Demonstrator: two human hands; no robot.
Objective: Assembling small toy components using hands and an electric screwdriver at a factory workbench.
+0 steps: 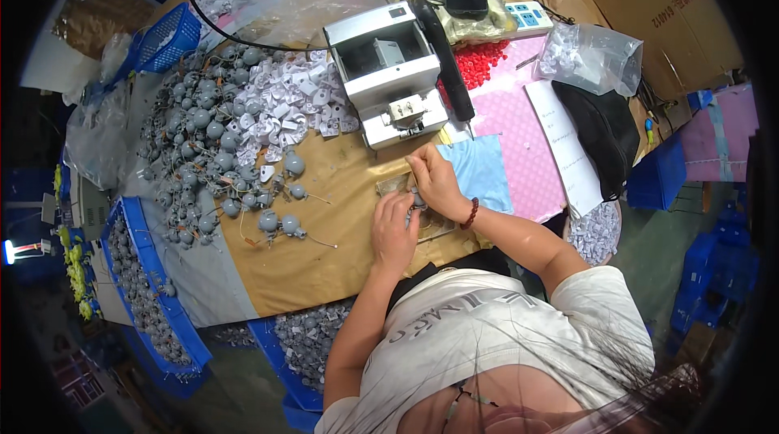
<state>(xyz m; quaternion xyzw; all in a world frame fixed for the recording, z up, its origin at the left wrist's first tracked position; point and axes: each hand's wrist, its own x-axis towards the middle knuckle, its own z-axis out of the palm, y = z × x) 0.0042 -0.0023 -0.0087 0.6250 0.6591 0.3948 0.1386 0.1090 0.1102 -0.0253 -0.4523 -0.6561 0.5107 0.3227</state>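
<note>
My left hand (393,231) is closed around a small grey ball-shaped part (418,199), close to the table's front edge. Just above and to the right, my right hand (438,182) has its thumb and forefinger pinched together. Whatever that pinch holds is too small or hidden to make out. Its lower fingers come close to the grey part. Under both hands lies a small clear tray or bag (393,185), mostly covered by them. To the left, a few grey balls with thin wire leads (290,224) lie on the brown table cover (280,272).
A white-and-silver bench machine (388,69) stands beyond my hands, a black electric screwdriver (445,60) beside it. Grey balls (199,121) and white plastic pieces (284,97) are heaped at left. Blue cloth (479,170), red bits (480,63) and a black pouch (596,133) lie at right.
</note>
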